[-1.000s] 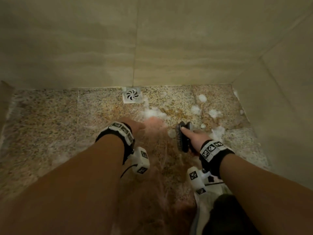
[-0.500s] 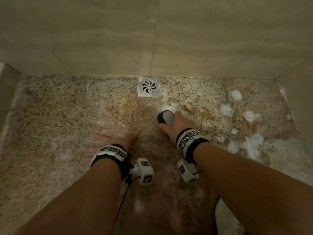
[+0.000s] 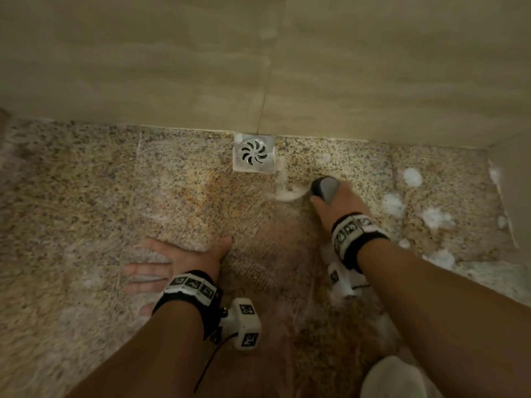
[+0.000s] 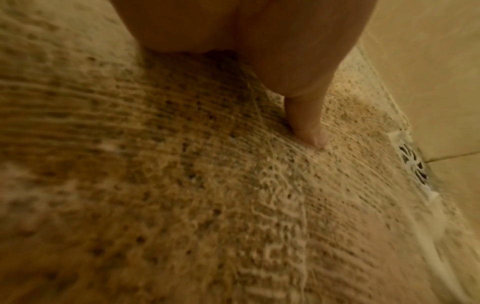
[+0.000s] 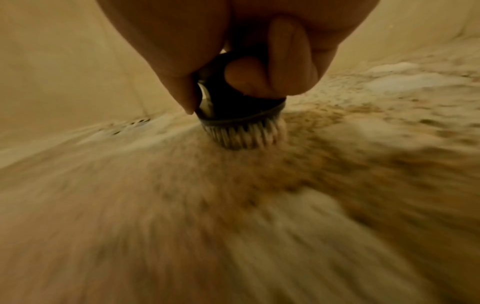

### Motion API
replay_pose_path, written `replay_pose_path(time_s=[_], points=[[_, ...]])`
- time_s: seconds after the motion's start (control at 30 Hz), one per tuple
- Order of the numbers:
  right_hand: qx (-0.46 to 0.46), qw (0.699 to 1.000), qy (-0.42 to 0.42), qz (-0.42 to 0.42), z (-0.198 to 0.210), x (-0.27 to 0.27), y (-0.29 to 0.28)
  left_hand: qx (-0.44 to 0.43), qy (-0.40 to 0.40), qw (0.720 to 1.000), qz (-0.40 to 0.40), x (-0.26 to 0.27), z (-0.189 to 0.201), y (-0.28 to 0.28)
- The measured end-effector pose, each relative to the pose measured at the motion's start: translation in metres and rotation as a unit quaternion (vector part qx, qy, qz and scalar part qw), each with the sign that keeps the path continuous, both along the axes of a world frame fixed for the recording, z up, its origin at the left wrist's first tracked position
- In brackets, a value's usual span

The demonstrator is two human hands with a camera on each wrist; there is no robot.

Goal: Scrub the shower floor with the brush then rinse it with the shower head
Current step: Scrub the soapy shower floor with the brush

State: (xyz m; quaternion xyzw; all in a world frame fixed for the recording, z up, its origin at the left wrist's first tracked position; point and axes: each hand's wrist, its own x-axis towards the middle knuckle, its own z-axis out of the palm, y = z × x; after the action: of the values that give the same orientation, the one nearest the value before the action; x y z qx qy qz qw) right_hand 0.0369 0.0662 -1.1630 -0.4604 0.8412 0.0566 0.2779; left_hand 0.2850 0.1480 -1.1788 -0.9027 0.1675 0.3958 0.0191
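Scrubbing step | right hand (image 3: 340, 206) is gripping brush (image 3: 324, 188), bristles down on shower floor (image 3: 86, 196) beside drain (image 3: 254, 152) | left hand (image 3: 178, 261) is pressing flat, fingers spread | next: foam (image 3: 436, 218) patches, then rinsing

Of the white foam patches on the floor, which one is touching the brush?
The curved foam smear just left of the brush, below the drain. The other patches lie apart, farther right near the side wall.
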Motion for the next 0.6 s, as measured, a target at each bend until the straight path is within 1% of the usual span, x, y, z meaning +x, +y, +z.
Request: replay_pose_path(time_s=[0.07,0.1,0.13,0.17,0.2,0.27,0.33,0.37,0.4,0.47,0.53,0.6], points=[[-0.029,0.999,-0.003,-0.035,0.003,0.01,-0.024,0.001,0.004,1.0,0.001,0.001,-0.002,-0.001],[-0.033,0.999,-0.011,-0.026,0.004,0.022,-0.033,0.001,0.005,1.0,0.002,0.001,-0.002,-0.001],[-0.031,0.999,-0.018,0.008,0.004,0.038,-0.038,0.002,0.007,1.0,0.003,0.002,-0.002,-0.002],[-0.027,0.998,-0.024,0.06,0.006,0.057,-0.039,0.004,0.009,1.0,0.002,0.002,-0.003,-0.002],[-0.018,0.993,-0.02,0.116,0.004,0.073,-0.036,0.004,0.01,1.0,0.002,0.002,-0.002,-0.003],[0.01,0.981,-0.041,0.19,0.001,0.092,-0.021,0.004,0.011,1.0,0.007,0.003,0.0,-0.003],[0.042,0.968,-0.058,0.239,-0.003,0.081,-0.001,0.007,0.017,1.0,0.005,0.002,0.001,-0.004],[0.051,0.966,-0.055,0.246,-0.002,0.069,0.008,0.009,0.019,1.0,0.004,0.003,0.001,-0.004],[0.046,0.971,-0.053,0.23,-0.001,0.053,0.011,0.01,0.02,1.0,0.003,0.003,0.001,-0.004],[0.023,0.989,-0.033,0.141,0.001,0.023,0.002,0.016,0.019,1.0,0.003,0.004,0.001,-0.004],[-0.005,0.999,-0.013,0.044,0.001,0.005,-0.028,0.021,0.019,1.0,0.001,0.005,0.002,-0.005],[-0.036,0.999,-0.024,-0.022,-0.002,0.006,-0.063,0.023,0.016,1.0,0.0,0.005,0.003,-0.007]])
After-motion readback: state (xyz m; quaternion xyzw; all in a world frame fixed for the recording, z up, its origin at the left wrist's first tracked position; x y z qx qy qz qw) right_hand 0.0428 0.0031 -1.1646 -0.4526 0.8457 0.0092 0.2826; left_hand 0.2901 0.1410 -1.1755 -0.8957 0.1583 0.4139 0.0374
